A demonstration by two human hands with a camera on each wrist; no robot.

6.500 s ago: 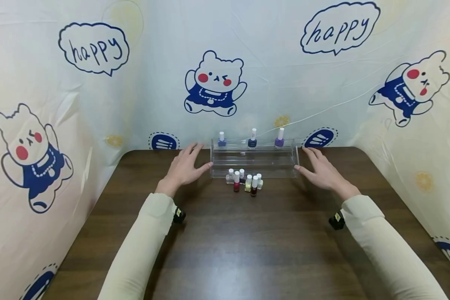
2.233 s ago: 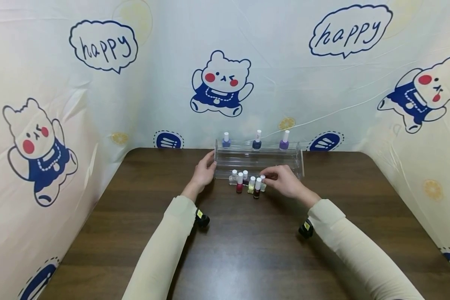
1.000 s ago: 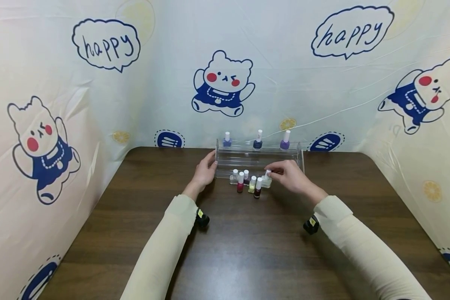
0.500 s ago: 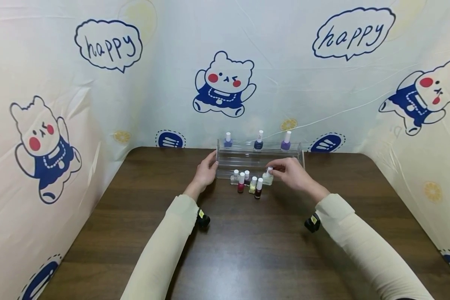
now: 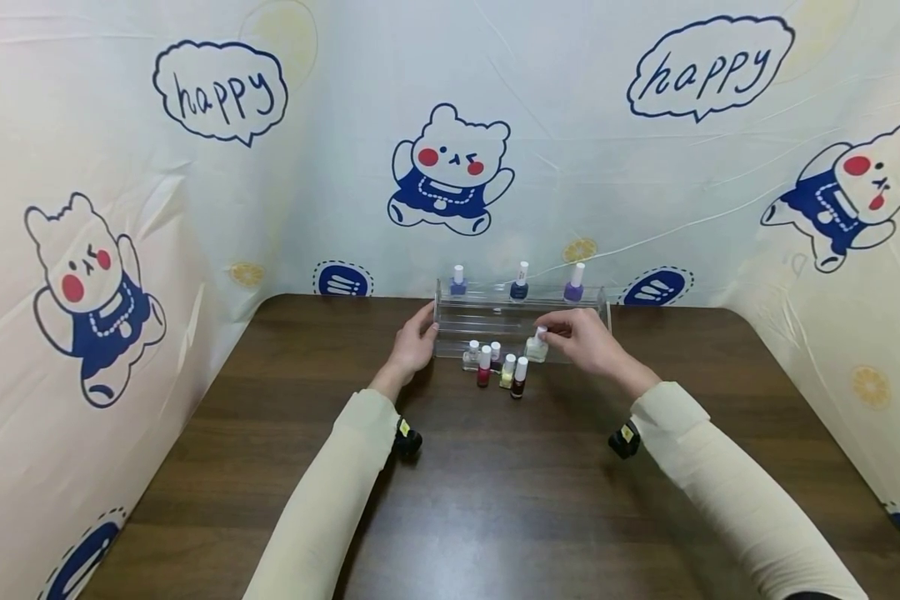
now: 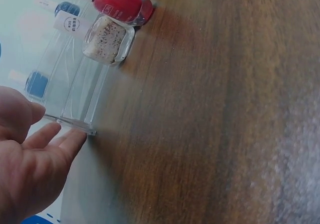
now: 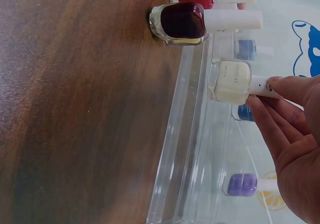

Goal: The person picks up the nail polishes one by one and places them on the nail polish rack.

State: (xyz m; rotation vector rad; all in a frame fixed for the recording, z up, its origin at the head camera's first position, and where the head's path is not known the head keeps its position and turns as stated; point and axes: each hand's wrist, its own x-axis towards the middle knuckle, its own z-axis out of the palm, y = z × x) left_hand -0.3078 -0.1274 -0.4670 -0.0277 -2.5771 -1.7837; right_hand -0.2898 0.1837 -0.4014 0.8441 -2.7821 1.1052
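Observation:
My right hand (image 5: 588, 343) pinches the white cap of a cream nail polish bottle (image 7: 230, 81) between thumb and fingers, holding it in front of the clear tiered rack (image 5: 480, 323). At the rack's left end rests my left hand (image 5: 409, 348), its relaxed fingers touching the side panel. Before the rack stand a glitter nail polish (image 6: 107, 41), a red one (image 5: 483, 375), a yellow one (image 5: 507, 378), a dark red one (image 7: 182, 21) and a dark one (image 5: 496, 363), partly hidden behind the red.
Along the rack's top tier stand a light blue polish (image 5: 458, 287), a dark blue polish (image 5: 519, 290) and a purple polish (image 7: 242, 184). The rack sits at the far edge of the brown wooden table (image 5: 450, 500), close to a printed curtain (image 5: 330, 183).
Both hands were first at the rack's two ends. The right hand then reached the cream polish, took its cap and lifted it away from the group towards the rack. The left hand stayed at the rack's end.

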